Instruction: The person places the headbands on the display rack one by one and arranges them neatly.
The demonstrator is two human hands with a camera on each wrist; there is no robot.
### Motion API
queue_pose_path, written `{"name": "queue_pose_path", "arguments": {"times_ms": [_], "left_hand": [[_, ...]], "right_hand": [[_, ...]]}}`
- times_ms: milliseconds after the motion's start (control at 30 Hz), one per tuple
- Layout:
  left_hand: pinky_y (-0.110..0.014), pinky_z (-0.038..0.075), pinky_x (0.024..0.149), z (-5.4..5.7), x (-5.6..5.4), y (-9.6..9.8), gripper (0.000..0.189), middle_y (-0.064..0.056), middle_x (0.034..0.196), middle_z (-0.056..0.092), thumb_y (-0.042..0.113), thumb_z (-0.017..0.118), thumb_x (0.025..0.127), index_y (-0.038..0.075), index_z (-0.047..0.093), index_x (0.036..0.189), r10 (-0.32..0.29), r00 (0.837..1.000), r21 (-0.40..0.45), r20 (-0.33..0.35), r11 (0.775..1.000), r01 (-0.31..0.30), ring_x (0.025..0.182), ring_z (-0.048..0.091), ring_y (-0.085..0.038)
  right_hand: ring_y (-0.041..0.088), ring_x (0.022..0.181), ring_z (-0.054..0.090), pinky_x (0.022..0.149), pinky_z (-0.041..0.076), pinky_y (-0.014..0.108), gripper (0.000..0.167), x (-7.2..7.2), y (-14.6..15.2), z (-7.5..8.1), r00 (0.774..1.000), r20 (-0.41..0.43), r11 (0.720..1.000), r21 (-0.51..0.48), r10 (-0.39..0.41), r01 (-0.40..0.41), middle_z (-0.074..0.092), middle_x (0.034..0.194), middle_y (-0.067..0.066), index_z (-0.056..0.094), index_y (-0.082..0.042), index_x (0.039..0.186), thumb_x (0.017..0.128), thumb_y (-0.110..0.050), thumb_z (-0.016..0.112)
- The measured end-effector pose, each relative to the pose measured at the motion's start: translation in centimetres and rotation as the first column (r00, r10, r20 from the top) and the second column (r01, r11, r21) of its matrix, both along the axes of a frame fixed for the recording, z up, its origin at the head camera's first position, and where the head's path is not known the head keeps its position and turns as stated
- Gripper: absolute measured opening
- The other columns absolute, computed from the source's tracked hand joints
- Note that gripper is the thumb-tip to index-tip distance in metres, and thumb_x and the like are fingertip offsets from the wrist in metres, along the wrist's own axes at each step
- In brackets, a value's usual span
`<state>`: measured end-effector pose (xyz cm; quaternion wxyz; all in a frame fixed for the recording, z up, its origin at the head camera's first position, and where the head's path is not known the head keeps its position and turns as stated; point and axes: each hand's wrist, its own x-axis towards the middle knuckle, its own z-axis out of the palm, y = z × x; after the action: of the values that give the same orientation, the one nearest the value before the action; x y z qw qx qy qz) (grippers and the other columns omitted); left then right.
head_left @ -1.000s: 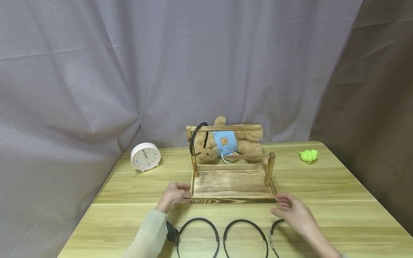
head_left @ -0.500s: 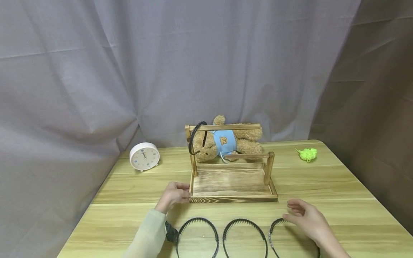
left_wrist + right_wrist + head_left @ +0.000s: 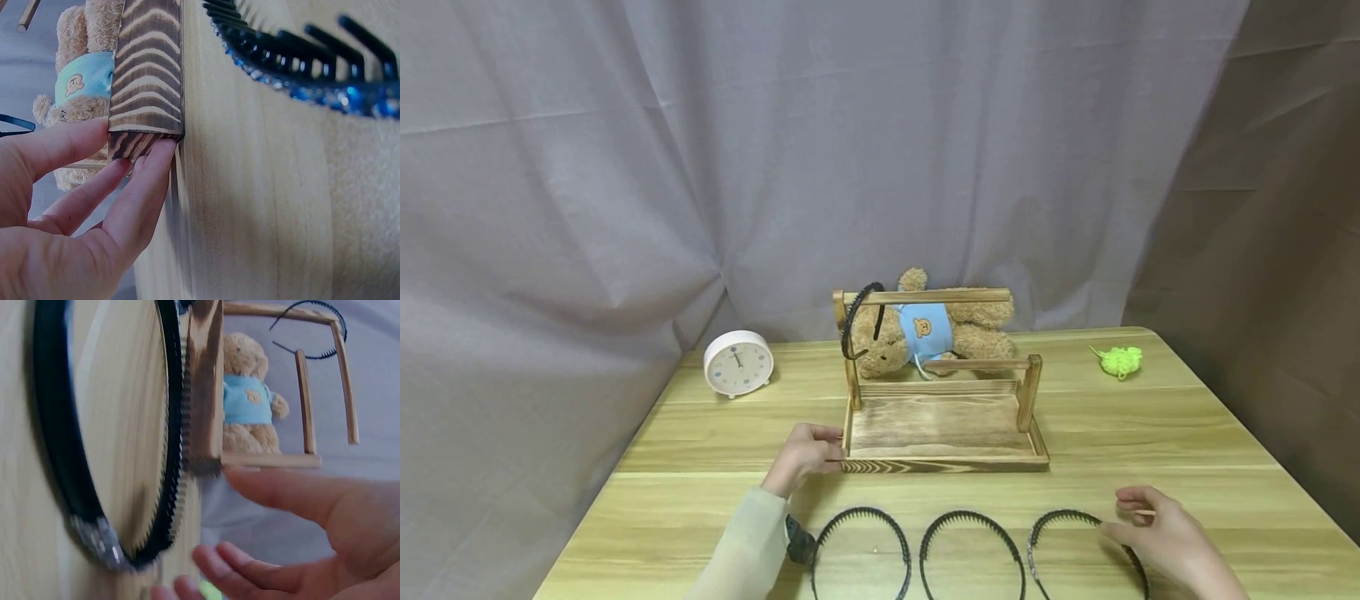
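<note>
A wooden two-bar rack (image 3: 947, 466) with a shallow tray base stands mid-table. My left hand (image 3: 805, 455) rests at its front left corner; in the left wrist view the fingertips touch the end of the tray's front wall (image 3: 145, 69), fingers fairly straight. A black toothed headband (image 3: 850, 325) hangs at the left end of the upper bar. Three more dark headbands lie in a row in front. My right hand (image 3: 1168, 537) hovers by the right headband (image 3: 53, 419), overlapping its right side in the head view. Its fingers are loosely bent with nothing between them.
Behind the rack a teddy bear (image 3: 977, 343) in a blue shirt lies on its side. A white round clock (image 3: 739, 364) stands at the back left, and a bright green yarn bundle (image 3: 1121, 362) lies at the back right. A grey curtain (image 3: 880, 167) hangs behind.
My right hand has left the rack's front right corner and moved right and toward me, to the right headband. The left hand stays at the left corner; the rack looks unmoved.
</note>
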<state>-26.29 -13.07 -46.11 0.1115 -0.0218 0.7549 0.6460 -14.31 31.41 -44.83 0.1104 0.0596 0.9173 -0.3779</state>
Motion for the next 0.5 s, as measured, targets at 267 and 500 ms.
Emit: {"name": "queue_pose_path", "arguments": {"times_ms": [267, 500], "left_hand": [[-0.045, 0.061, 0.082, -0.1, -0.1, 0.0, 0.040, -0.036, 0.113, 0.060, -0.015, 0.061, 0.081, -0.020, 0.056, 0.121, -0.005, 1.000, -0.031, 0.007, 1.000, 0.005, 0.086, 0.069, -0.028], [-0.044, 0.061, 0.082, 0.0, 0.0, 0.0, 0.041, -0.034, 0.108, 0.061, -0.015, 0.061, 0.080, -0.021, 0.055, 0.120, -0.016, 1.000, -0.004, 0.005, 1.000, 0.016, 0.081, 0.067, -0.023]], "right_hand": [[0.039, 0.093, 0.056, 0.073, 0.053, 0.045, 0.095, 0.9, 1.1, -1.2, 0.994, 0.092, 0.984, 0.160, 0.063, -0.077, 0.042, 0.113, 0.039, 0.031, 0.018, 0.128, 0.076, -0.044, 0.080], [0.028, 0.084, 0.049, 0.067, 0.051, 0.039, 0.074, 1.2, 1.8, -2.6, 0.988, 0.129, 0.980, 0.165, 0.088, -0.109, 0.044, 0.101, 0.025, 0.038, 0.012, 0.121, 0.077, -0.029, 0.081]]}}
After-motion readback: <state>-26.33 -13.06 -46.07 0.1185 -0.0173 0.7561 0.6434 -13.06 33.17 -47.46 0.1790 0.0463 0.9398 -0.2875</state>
